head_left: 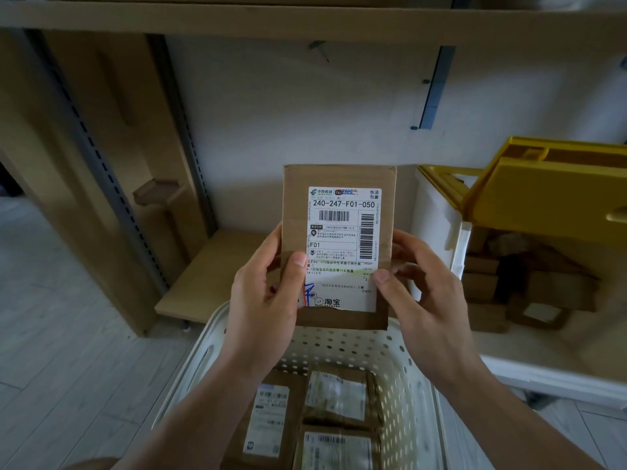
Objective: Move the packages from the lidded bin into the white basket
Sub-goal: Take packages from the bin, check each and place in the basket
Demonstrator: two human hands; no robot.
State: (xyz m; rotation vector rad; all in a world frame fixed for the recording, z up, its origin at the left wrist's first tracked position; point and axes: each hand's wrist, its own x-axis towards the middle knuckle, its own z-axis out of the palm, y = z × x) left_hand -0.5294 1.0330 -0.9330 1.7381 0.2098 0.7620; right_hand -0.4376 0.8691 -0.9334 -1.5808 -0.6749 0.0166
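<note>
I held one cardboard package (339,212) up in front of me with both hands, above the far rim of the white basket (190,361). My left hand (264,300) gripped its lower left edge, with the thumb pressed flat on the front and the other fingers curled behind it. My right hand (424,300) did the same on the lower right edge, with the thumb on the corner of the shipping label (342,245).

The package stood upright, its long axis running up and down. The labelled face was turned toward me and the printing read the right way up, so its top end pointed to the shelf above.

I judged that this was the carrying step: the package was out of the lidded bin (441,225) at the right, whose yellow lid (543,191) was raised, but it was not yet in the basket. More brown packages (488,286) were in the bin, so the task was not near its end. Three packages (336,395) lay flat on the basket floor, labels up. The next move probably called for lowering the package, tipping it flat, and laying it over or beside those before I opened my fingers.
</note>
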